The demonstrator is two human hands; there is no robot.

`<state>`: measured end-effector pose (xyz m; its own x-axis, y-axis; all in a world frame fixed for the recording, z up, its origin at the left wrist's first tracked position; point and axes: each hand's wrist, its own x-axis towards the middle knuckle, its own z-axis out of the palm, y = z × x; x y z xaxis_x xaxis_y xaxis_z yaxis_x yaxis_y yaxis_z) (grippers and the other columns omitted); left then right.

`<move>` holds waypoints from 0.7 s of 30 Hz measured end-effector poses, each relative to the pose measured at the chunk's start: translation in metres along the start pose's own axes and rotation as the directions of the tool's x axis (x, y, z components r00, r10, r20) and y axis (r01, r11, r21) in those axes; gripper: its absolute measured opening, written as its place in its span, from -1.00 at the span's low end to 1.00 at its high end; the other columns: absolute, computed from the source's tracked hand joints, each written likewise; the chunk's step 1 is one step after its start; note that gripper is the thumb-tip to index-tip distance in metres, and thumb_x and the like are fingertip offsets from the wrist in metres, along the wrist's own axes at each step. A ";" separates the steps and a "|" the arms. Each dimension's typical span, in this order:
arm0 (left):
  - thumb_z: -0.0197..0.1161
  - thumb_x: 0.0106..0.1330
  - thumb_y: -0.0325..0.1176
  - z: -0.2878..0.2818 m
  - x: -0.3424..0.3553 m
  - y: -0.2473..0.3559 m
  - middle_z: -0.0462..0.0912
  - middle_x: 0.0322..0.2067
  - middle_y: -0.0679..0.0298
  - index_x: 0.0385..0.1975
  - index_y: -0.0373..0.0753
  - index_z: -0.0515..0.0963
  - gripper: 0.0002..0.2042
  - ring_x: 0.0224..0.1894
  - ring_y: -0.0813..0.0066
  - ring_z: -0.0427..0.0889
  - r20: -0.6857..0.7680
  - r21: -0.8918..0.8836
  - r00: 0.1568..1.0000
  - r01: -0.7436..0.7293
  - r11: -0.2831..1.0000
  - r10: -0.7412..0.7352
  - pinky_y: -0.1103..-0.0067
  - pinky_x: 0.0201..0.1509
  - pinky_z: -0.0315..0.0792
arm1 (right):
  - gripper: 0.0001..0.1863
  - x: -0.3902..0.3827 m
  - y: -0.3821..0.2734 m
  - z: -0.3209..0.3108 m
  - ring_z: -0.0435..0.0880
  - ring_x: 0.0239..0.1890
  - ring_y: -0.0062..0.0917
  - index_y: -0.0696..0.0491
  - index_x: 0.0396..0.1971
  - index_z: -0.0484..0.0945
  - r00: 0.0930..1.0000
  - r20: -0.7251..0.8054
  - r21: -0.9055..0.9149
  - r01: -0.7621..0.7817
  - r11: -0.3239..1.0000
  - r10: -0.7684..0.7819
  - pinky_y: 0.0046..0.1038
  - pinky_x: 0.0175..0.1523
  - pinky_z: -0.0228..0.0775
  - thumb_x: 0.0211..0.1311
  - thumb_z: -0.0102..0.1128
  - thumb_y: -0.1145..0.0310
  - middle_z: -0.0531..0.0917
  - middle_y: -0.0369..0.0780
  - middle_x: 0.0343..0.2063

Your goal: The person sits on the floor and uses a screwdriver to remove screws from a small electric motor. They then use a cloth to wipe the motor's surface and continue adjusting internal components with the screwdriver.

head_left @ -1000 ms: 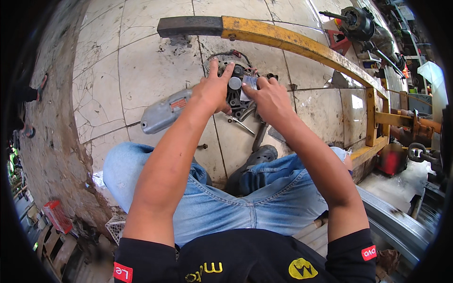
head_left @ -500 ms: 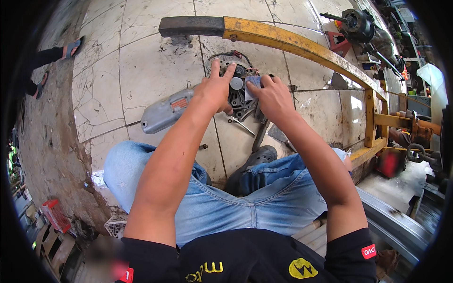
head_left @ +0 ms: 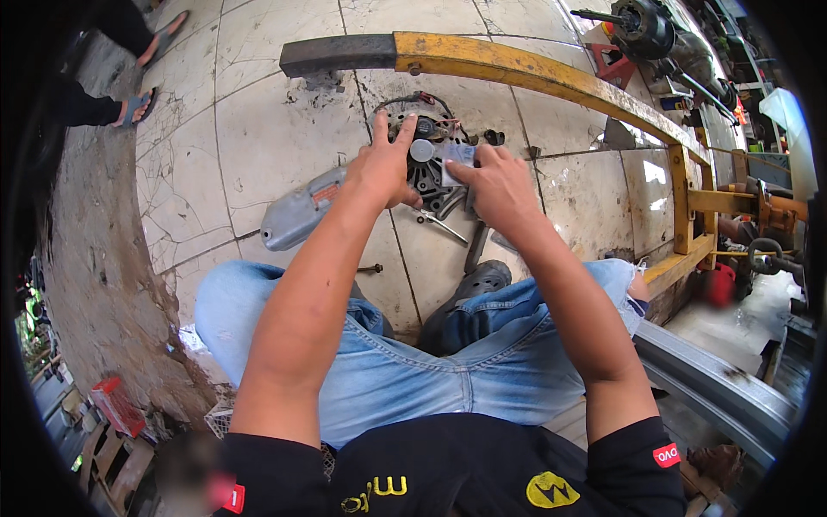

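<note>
On the tiled floor before me lies a round, vented metal alternator-like part (head_left: 422, 177) with a pale disc at its centre and wires along its far edge. My left hand (head_left: 385, 168) rests on its left side, index and middle fingers stretched apart, thumb near its lower edge. My right hand (head_left: 500, 181) is closed, pinching a small folded grey-white sheet (head_left: 457, 164) against the part's right side. The contact face of the sheet is hidden. A bright metal hand tool (head_left: 444, 227) and a dark bar, perhaps a hammer handle (head_left: 475, 248), lie just nearer to me.
A grey metal cover (head_left: 297, 215) sits left of my left forearm, a bolt (head_left: 370, 269) by my knee. Beyond the part stretches a yellow steel frame arm (head_left: 534, 69). Mechanical parts (head_left: 646, 34) stand far right. Another person's sandalled foot (head_left: 138, 108) is at far left.
The other person's feet have moved farther into view at the far left. My right hand and the sheet have shifted slightly on the part; my left hand stays on it. The view has tilted slightly.
</note>
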<state>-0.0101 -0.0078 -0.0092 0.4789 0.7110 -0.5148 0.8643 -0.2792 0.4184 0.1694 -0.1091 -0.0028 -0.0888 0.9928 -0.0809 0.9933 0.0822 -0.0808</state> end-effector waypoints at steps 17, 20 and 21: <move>0.65 -0.18 0.05 0.030 -0.010 -0.003 -0.19 0.47 -0.26 0.52 0.08 -0.36 0.37 0.25 -0.26 0.45 -0.226 -0.027 0.973 0.036 0.999 -0.041 0.17 0.31 0.41 | -0.61 -0.044 0.022 0.003 0.42 -0.50 -0.65 0.17 -0.11 0.60 0.855 0.241 0.880 -0.392 0.267 0.459 -0.47 -0.39 0.30 0.01 0.00 0.56 0.51 -0.32 -0.55; 0.65 -0.17 0.04 0.030 -0.014 -0.003 -0.18 0.46 -0.28 0.52 0.01 -0.35 0.37 0.28 -0.26 0.40 -0.225 -0.038 0.974 0.018 0.999 -0.026 0.20 0.34 0.38 | -0.57 -0.043 0.026 0.014 0.44 -0.51 -0.64 0.15 -0.06 0.60 0.848 0.226 0.910 -0.359 0.206 0.478 -0.47 -0.40 0.31 0.03 -0.02 0.58 0.53 -0.32 -0.55; 0.68 -0.21 0.02 0.027 -0.016 0.002 -0.17 0.44 -0.33 0.51 -0.20 -0.35 0.41 0.48 -0.19 0.05 -0.155 -0.086 0.988 0.006 0.996 -0.019 0.31 0.50 0.14 | -0.56 -0.042 0.030 0.021 0.44 -0.52 -0.63 0.14 -0.04 0.61 0.848 0.218 0.919 -0.346 0.191 0.484 -0.47 -0.40 0.31 0.03 -0.03 0.59 0.53 -0.32 -0.54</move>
<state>-0.0117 -0.0372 -0.0199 0.4326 0.8075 -0.4009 0.8506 -0.2183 0.4783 0.2014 -0.1504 -0.0231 0.3891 0.8621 -0.3246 0.1531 -0.4080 -0.9001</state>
